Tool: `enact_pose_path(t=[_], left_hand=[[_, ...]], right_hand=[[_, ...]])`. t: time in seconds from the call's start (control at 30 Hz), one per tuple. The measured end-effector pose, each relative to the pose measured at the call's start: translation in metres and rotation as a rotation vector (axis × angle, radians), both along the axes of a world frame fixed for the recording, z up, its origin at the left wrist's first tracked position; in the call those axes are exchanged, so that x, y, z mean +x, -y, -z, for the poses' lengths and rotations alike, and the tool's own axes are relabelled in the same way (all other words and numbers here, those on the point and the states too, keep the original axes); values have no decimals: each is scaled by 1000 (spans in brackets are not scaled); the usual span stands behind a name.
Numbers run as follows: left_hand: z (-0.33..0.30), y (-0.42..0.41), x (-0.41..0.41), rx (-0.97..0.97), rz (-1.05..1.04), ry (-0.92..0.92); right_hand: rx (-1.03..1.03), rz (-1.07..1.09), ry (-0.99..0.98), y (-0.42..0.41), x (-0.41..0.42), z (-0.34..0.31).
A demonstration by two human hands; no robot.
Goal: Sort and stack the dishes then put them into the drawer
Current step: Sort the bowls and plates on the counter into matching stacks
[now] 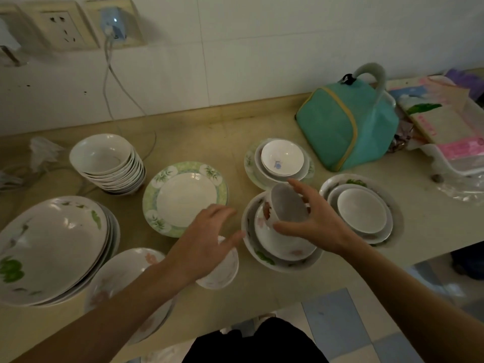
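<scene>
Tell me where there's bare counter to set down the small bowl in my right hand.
The widest bare patch is at the back, between the stack of small bowls, the green-rimmed plate and the teal bag, running to the wall. A narrower strip lies along the front edge below the right hand. The rest is crowded with dishes, especially under the left hand.

Your left hand (207, 239) covers most of the small bowl (222, 271) near the counter's front edge, and it's motion-blurred too. The big plate stack (49, 247) runs off the left edge. Far-right packages (445, 119) are cut off, print unreadable.
</scene>
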State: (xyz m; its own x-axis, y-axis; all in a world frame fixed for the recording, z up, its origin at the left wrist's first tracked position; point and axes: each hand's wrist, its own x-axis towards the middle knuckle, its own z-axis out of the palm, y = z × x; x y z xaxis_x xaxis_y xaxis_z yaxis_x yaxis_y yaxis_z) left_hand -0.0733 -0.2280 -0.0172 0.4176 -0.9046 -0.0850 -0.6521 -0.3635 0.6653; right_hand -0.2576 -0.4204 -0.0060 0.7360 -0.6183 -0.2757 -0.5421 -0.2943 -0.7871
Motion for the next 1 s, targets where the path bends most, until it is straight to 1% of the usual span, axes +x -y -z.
enact_pose_path(t=[0.03, 0.07, 0.13, 0.17, 0.2, 0.27, 0.37, 0.47, 0.53, 0.57, 0.6, 0.67, 0.7, 0.73, 0.83, 0.87, 0.9, 0.97, 1.0], left_hand=[[-8, 10, -1, -60, -110, -193], [-15, 19, -1, -99, -191, -444], [-24, 38, -4, -97, -222, -997], [-26, 45, -8, -77, -201, -1198], [-27, 49, -12, -57, -176, -1340], [-22, 55, -20, -62, -122, -1508], [-16, 61, -26, -146, -177, -1578], [-11, 65, -30, -217, -326, -1589], [-8, 69, -37, -257, -449, -1602], [-6, 74, -40, -287, -529, -1604], [-6, 77, -43, -292, -630, -1577], [-5, 81, -47, -363, -711, -1571], [-4, 84, -48, -424, -813, -1559], [0, 87, -48, -498, -850, -1616], [2, 91, -55, -578, -903, -1673], [2, 93, -52, -615, -995, -1746], [4, 94, -53, -656, -970, -1681], [2, 92, -58, -683, -986, -1615], [0, 91, -57, -695, -1017, -1641]], right_hand=[[45, 4, 44, -3, 1, -6], [71, -8, 78, -5, 2, -12], [77, -55, 123, -11, 4, -22], [65, -80, 135, -13, 4, -25], [49, -102, 143, -14, 5, -27], [20, -139, 153, -11, 5, -30], [-39, -215, 147, 1, 9, -28], [-8, -348, 112, 22, 15, -24], [35, -366, 102, 46, 20, -22], [9, -342, 96, 61, 23, -19], [-58, -303, 89, 77, 27, -14], [-236, -226, 77, 109, 39, -2], [-305, -209, 63, 124, 46, 5], [-356, -220, 43, 137, 54, 10], [-472, -358, -84, 165, 76, 26], [-502, -428, -133, 170, 83, 30], [-527, -494, -175, 173, 89, 33], [-558, -595, -236, 177, 99, 38], [-559, -627, -250, 178, 102, 40]])
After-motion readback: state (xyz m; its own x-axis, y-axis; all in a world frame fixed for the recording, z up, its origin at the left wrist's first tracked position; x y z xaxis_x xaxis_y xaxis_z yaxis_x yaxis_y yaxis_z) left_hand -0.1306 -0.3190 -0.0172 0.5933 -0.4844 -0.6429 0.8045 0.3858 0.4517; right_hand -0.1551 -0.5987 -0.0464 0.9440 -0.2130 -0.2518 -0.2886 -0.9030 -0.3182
